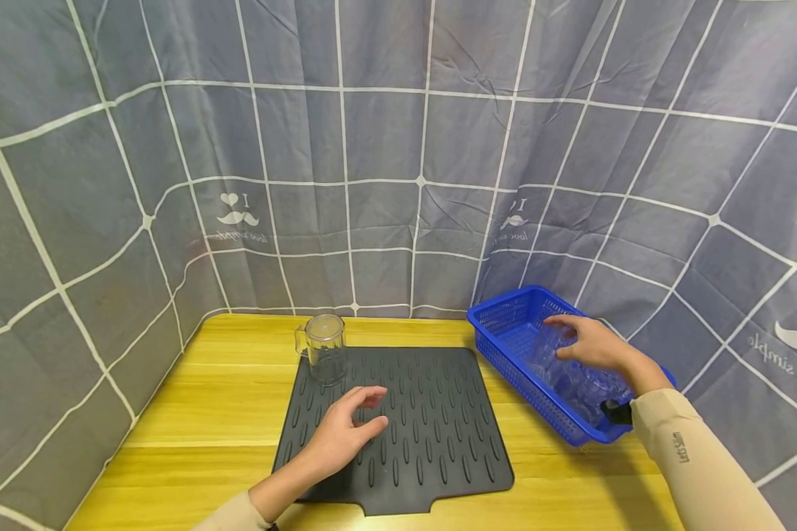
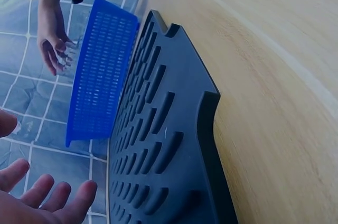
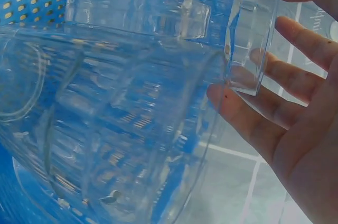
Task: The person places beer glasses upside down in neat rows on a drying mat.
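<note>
My right hand [image 1: 594,345] reaches into the blue basket [image 1: 525,376], thumb and fingers round the upper end of a clear glass mug [image 1: 546,348] that lies tilted there. In the right wrist view, some of its fingers [image 3: 288,78] show through the glass edge [image 3: 248,49]. More clear glassware [image 3: 137,15] lies beside and beneath it. My left hand [image 1: 345,428] hovers over the black ribbed mat [image 1: 438,442] with thumb and fingers apart, holding nothing. Another clear glass mug [image 1: 328,350] stands on the mat's far left corner, its handle pointing left.
A yellow wood-grain table [image 1: 186,413] lies under the mat and basket. A grey curtain [image 1: 385,147] with white grid lines hangs behind and along both sides. The basket stands at an angle, right of the mat. A dark strap [image 1: 616,411] circles the right wrist.
</note>
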`<state>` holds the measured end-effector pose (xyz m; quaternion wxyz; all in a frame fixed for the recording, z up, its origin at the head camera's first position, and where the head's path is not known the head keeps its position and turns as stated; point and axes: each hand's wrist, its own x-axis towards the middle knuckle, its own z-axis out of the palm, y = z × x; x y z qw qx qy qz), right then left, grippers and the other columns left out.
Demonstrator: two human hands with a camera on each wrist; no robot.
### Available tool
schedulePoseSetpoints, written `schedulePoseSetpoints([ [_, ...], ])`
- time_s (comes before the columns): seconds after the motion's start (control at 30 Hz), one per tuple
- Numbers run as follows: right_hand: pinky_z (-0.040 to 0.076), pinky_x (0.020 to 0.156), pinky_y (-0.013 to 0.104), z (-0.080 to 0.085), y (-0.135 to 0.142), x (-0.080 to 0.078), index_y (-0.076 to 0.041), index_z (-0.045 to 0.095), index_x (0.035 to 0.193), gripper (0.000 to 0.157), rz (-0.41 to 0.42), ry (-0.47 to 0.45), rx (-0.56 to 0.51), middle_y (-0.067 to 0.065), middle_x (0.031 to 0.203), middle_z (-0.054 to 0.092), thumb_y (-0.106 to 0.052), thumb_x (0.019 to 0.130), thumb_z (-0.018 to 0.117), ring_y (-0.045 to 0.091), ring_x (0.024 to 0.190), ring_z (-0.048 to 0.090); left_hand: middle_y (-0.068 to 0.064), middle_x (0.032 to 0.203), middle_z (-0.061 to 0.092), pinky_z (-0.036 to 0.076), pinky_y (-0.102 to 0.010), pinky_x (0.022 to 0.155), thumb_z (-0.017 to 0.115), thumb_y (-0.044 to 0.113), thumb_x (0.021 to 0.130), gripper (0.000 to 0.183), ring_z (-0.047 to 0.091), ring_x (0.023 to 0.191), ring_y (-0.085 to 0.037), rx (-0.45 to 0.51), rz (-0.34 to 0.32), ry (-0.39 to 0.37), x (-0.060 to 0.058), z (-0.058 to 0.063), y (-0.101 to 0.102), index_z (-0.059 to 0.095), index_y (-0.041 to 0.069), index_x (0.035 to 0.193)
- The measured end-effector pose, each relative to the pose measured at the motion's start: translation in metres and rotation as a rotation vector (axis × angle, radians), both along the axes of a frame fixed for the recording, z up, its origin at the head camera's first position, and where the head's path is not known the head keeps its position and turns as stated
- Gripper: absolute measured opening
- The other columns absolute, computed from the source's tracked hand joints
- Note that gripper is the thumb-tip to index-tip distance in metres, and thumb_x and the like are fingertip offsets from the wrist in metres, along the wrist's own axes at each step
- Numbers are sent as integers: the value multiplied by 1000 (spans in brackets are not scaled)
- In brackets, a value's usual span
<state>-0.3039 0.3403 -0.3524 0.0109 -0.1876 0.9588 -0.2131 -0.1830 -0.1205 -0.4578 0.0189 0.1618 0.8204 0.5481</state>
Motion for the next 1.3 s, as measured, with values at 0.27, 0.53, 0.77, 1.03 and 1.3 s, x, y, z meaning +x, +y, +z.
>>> schedulePoseSetpoints([
  [0.27,53,88,53,8,-1,1,-6,54,143,64,11,47,3,23,139,58,-10,82,75,46,119,59,0,131,60,55,-32,90,69,32,96,41,55,125,-26,25,2,7,-1,0,4,60,24,135],
  [0.53,51,89,55,17,-7,2,-6,54,143,64,-2,112,5,24,138,59,-10,82,76,42,116,61,-2,131,61,55,-29,88,68,31,97,39,56,124,-27,49,-3,13,0,0,6,61,22,135],
  [0.77,51,86,54,28,-14,7,-11,52,146,66,-52,115,-10,22,143,55,-13,85,74,42,122,57,-2,129,62,55,-28,87,70,29,96,40,56,125,-29,56,-10,3,0,-1,6,61,22,134],
  [1.03,48,93,61,39,-20,12,-11,50,147,67,-47,167,-58,22,144,54,-11,85,75,43,125,54,-2,129,62,56,-27,86,72,28,94,41,54,126,-36,61,-28,-7,-1,-5,5,62,22,133],
  [1.3,48,92,59,48,-26,18,-11,50,147,68,-33,206,-68,20,142,54,-10,83,76,42,124,53,-2,129,62,56,-27,87,71,28,95,41,54,126,-36,56,-32,-14,-1,-5,7,61,23,134],
])
